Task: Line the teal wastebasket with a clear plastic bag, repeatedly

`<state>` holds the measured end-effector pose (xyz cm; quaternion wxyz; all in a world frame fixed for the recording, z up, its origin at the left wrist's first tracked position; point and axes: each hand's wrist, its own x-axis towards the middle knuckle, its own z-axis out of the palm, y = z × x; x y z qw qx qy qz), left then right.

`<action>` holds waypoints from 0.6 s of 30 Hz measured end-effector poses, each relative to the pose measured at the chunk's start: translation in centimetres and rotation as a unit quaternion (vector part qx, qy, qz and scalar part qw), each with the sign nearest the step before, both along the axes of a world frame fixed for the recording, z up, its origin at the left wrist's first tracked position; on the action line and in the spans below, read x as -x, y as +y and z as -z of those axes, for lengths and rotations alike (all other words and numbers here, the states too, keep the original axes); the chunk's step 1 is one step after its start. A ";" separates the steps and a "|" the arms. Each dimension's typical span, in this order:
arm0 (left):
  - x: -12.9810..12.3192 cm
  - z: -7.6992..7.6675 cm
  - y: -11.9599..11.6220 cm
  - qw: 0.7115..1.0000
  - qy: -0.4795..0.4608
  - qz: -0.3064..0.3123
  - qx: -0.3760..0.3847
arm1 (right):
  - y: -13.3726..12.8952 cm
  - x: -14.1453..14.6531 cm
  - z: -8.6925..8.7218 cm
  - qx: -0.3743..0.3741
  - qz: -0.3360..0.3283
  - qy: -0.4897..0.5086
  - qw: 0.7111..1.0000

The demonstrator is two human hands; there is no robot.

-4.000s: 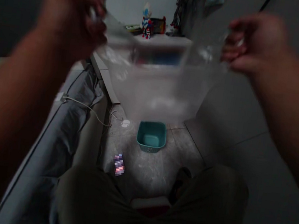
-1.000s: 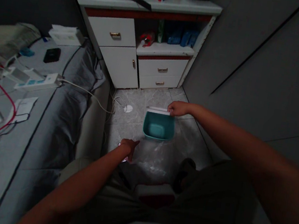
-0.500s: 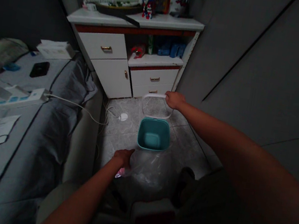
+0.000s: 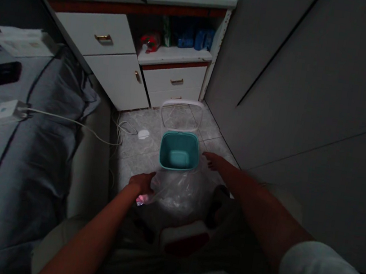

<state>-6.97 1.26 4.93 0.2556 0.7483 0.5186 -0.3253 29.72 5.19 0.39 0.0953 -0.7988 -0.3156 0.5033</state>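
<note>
A teal bucket [image 4: 181, 143] stands on the tiled floor, its inside showing. Its white handle [image 4: 183, 102] is raised at the far side. In front of the bucket a clear plastic bag [image 4: 183, 196] is spread, reaching towards my feet. My left hand [image 4: 142, 183] is closed on the bag's left edge, where a small pink piece [image 4: 141, 200] shows below the fingers. On the bucket's right, my right hand [image 4: 212, 161] is open, fingers apart, close to the rim and the bag's right edge. I see nothing in it.
A white cabinet [image 4: 106, 74] with drawers stands behind the bucket. Grey panels [image 4: 295, 112] close off the right side. To the left is a grey-covered bed [image 4: 42, 144] with a power strip [image 4: 5, 114]; its white cable [image 4: 79, 122] runs to the floor. A white-and-red object [image 4: 182, 236] sits between my legs.
My right hand has let go of the bucket's handle and come down towards me, beside the rim. The handle stays raised. My left hand still grips the bag; the view has tilted down and shifted right.
</note>
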 end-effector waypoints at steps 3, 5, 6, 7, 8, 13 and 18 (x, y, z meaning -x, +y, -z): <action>0.7 0.4 -0.4 1.000 0.000 -0.012 0.007 | -2.2 0.7 2.8 0.080 0.059 0.038 0.994; 1.1 0.8 -0.5 1.000 -0.002 -0.016 0.012 | -2.3 1.1 3.5 0.098 0.050 0.047 0.993; 1.3 0.9 -0.6 1.000 -0.004 -0.016 0.013 | -2.1 1.2 3.6 0.104 0.042 0.053 0.992; 1.4 1.1 -0.6 1.000 -0.005 -0.015 0.014 | -1.9 1.2 3.5 0.112 0.033 0.060 0.991; 1.5 1.3 -0.5 1.000 -0.007 -0.014 0.013 | -1.7 1.3 3.4 0.120 0.022 0.067 0.990; 1.6 2.0 0.2 0.999 -0.034 -0.017 0.005 | -2.0 1.6 1.4 0.161 -0.038 0.100 0.981; 4.1 0.4 0.8 0.999 -0.044 -0.014 0.020 | -4.7 0.7 -1.8 0.185 -0.085 0.107 0.973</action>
